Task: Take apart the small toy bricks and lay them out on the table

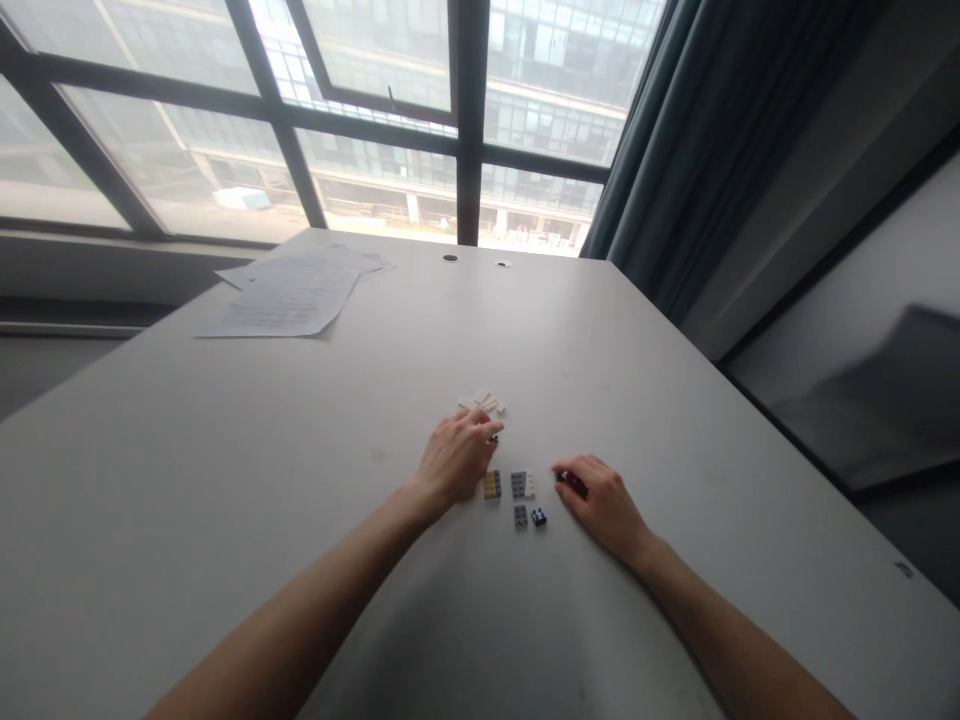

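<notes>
The grip of the right hand (600, 500) looks pinched on a small dark piece (560, 478), just right of the grey studded plastic brick (518, 485), which lies lengthwise fore-and-aft. Left of that brick, I can't tell whether the left hand (457, 458) clasps the black studded piece (493, 438).

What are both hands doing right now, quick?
Left hand: fingers bent beside a dark brick; can't tell if it's gripped.
Right hand: fingers curled at a small dark piece; grip can't be told.
</notes>
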`<move>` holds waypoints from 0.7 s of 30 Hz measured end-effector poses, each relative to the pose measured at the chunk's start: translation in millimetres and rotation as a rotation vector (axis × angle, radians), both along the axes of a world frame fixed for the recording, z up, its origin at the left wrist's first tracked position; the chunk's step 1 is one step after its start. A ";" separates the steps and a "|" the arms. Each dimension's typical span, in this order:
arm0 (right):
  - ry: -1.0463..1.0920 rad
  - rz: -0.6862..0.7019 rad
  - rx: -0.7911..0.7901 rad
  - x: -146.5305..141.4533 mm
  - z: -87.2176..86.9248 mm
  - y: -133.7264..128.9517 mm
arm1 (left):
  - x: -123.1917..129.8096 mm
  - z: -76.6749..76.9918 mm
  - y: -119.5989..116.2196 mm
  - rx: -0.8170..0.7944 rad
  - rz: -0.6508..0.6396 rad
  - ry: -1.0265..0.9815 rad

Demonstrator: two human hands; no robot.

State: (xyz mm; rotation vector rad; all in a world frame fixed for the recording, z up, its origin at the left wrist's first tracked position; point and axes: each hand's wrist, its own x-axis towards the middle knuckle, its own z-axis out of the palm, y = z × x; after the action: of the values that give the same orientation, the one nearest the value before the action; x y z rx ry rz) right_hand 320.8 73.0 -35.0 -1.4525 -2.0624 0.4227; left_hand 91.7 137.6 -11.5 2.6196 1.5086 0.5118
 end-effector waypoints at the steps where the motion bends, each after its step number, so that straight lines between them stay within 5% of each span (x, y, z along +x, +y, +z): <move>1: 0.005 -0.002 -0.001 -0.3 -0.6 -0.3 | 0.6 -1.0 3.4 -0.006 -0.031 0.007; 11: 0.044 -0.009 -0.022 -2.9 -0.6 -2.5 | 0.6 -7.6 17.4 -0.085 -0.201 -0.053; 21: 0.058 0.011 -0.018 -0.8 -4.5 -1.5 | 10.4 -8.1 -1.7 -0.292 -0.204 -0.574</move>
State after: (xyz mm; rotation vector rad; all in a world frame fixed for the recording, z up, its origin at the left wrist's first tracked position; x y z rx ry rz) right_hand 320.0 71.5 -39.5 -1.4232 -2.0260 0.4834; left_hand 102.2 135.9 -19.6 2.1168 1.0330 0.8533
